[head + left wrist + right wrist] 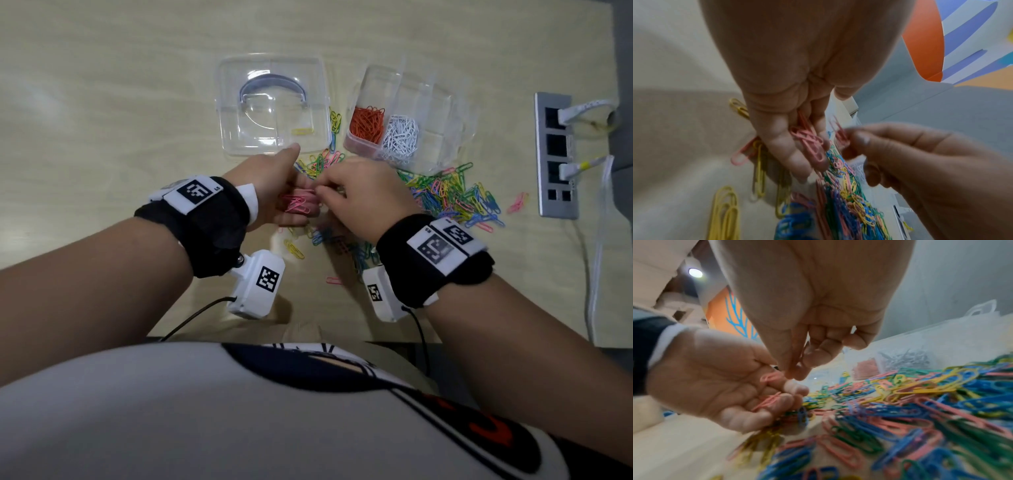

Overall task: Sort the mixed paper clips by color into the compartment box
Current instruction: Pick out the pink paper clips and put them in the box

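Pale wood-grain table (pixel 102 102) fills the head view, cut off along the near edge by the person's shirt and forearms. Just above it, the left hand (pixel 274 185) lies palm up, its fingers cupped round a small bunch of pink clips (pixel 296 202); the left wrist view shows the bunch (pixel 812 146) resting across the fingers. Right beside it, the right hand (pixel 359 195) pinches a single pink clip (pixel 840 131) between thumb and forefinger. In the right wrist view that clip is nearly hidden behind the thumb, and from the head view the fingertips of both hands are hidden by the backs of the hands.

Beneath and to the right of the hands spreads the mixed pile (pixel 448 198) of blue, green, yellow and pink clips, partly covered by the right wrist. Both wrist views are blurred at the margins. Beyond the pile stands the clear compartment box (pixel 438 102), with orange clips (pixel 368 123) in one cell and white clips (pixel 400 133) in the next; its other cells are hard to read through the plastic. Left of it lies a clear lid (pixel 270 102) with a handle, a yellow clip (pixel 303 131) on it. Open tabletop lies to the far left, while a socket strip (pixel 556 154) with cables hems the right edge.
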The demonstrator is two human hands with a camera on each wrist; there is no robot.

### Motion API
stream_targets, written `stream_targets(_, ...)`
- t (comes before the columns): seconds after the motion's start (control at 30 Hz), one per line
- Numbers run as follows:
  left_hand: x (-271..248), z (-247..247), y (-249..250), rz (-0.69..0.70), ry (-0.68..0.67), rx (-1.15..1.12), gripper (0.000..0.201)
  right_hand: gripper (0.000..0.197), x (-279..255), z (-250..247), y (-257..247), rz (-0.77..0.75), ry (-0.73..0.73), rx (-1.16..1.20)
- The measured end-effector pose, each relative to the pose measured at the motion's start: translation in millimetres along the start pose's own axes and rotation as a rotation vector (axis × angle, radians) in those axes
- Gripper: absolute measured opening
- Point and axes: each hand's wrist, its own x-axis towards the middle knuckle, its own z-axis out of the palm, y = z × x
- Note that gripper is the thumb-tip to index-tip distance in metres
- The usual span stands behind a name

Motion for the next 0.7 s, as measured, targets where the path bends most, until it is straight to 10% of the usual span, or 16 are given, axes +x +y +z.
stream_targets(0.7,-12.3,0.5,-10.2,-0.027,0.189,-0.055,0.053,0.02,15.1,9.2,12.7,-0.076,-0.103,-0.397)
